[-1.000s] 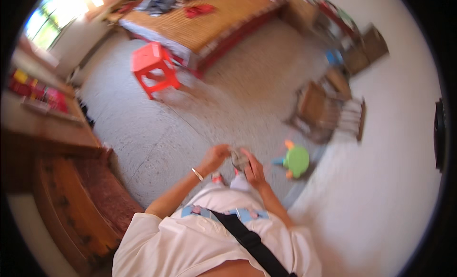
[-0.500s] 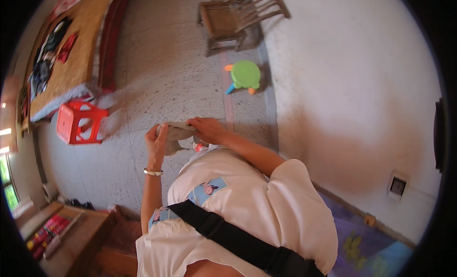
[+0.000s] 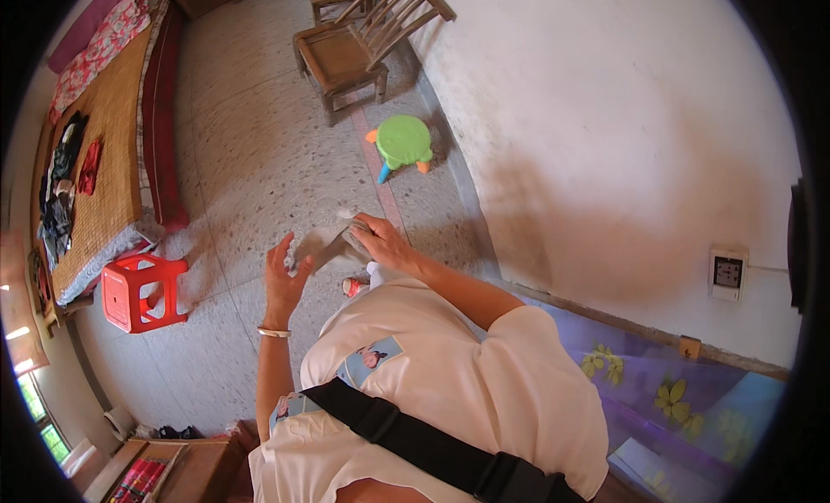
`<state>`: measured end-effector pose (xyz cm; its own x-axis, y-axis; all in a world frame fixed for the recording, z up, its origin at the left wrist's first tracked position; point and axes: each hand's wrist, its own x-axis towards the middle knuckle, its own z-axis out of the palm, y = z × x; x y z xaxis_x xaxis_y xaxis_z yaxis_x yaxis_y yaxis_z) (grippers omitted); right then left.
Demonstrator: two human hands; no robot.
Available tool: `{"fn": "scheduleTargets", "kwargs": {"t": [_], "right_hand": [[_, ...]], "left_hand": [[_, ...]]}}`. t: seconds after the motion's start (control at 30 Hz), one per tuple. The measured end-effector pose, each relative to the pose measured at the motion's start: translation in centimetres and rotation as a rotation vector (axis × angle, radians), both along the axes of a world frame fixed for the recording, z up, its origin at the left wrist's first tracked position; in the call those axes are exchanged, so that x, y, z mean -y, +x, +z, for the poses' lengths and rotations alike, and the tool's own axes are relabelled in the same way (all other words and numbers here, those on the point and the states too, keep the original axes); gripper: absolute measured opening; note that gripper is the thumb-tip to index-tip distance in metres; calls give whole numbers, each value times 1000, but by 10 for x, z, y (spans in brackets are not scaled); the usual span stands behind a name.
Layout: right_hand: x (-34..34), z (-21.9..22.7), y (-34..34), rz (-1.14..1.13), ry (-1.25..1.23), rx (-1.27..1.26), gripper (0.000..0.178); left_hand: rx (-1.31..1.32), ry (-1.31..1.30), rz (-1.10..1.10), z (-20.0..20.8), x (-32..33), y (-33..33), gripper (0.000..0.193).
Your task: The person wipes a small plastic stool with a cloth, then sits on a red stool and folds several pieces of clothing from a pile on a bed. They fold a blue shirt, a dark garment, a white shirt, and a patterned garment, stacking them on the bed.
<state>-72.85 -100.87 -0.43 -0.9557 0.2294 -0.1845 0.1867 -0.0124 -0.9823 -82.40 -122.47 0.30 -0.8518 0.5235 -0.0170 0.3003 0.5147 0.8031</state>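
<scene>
A limp grey-beige piece of cloth (image 3: 322, 246) hangs in front of my body, a little above my lap. Its right end is pinched in my right hand (image 3: 382, 244), with folds bunched under the fingers. My left hand (image 3: 287, 283) is off the cloth, just beside its left end, thumb and fingers spread apart with nothing between them. A bracelet (image 3: 274, 333) circles my left wrist. Part of a red shoe (image 3: 351, 286) shows below the cloth. What kind of garment or cloth this is, I cannot tell.
A red plastic stool (image 3: 121, 297) stands at left, by a bed with a woven mat (image 3: 117, 144) and clothes (image 3: 60, 187). Ahead are a small green stool (image 3: 404, 140) and a wooden chair (image 3: 339, 60). A white wall (image 3: 605, 140) runs along the right.
My left hand has let go of the cloth and opened beside it. The right hand keeps its hold. The whole view has shifted, so the stools and bed appear displaced.
</scene>
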Motion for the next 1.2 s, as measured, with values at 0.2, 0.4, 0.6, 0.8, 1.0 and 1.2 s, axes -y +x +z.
{"fn": "scheduleTargets", "kwargs": {"t": [0.2, 0.4, 0.6, 0.8, 1.0, 1.2], "right_hand": [[0, -10, 4, -69, -55, 36, 20], [-16, -11, -11, -248, -38, -68, 19], [-50, -30, -33, -379, -85, -125, 23], [-87, -12, -30, -548, -114, -102, 25], [-95, -17, 20, -905, -37, -125, 23], [-31, -4, 126, -1424, 106, -45, 25]], "left_hand": [[330, 18, -127, -12, -5, 15, 54], [403, -14, -195, -16, -14, 13, 48], [438, -46, -323, -3, -52, -6, 48], [558, -52, -511, -9, -98, -11, 51], [738, -107, -788, -15, -121, 6, 45], [791, -304, -1179, -22, -98, 20, 44]]}}
